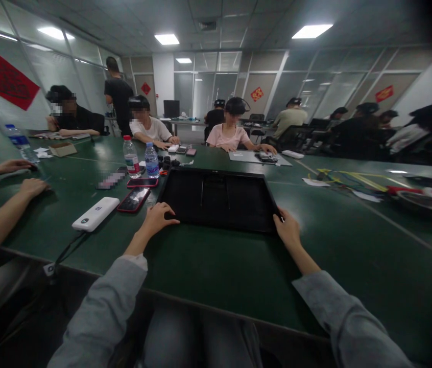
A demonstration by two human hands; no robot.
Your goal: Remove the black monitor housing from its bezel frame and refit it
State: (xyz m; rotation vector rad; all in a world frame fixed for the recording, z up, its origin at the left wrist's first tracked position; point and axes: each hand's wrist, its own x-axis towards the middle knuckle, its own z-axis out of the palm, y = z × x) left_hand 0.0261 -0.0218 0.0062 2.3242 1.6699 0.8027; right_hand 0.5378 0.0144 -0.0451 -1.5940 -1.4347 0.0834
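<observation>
A black rectangular frame or tray point(216, 202) with raised edges lies on the green table point(216, 276) in front of me. At its near left corner is my left hand point(158, 219), thumb on the edge and fingers curled round the side. My right hand point(287, 227) grips the near right corner, with its fingertips partly hidden by the rim. Inside the black piece two thin upright lines and a small raised part at the far edge show dimly.
Left of the black piece are a white power bank point(96, 214) with a cable, a red-edged phone point(134, 199), a red-capped bottle point(131, 158) and a blue-capped bottle point(151, 161). A neighbour's arms rest far left. Yellow strips point(350, 179) and a round pan lie right. Several people sit beyond.
</observation>
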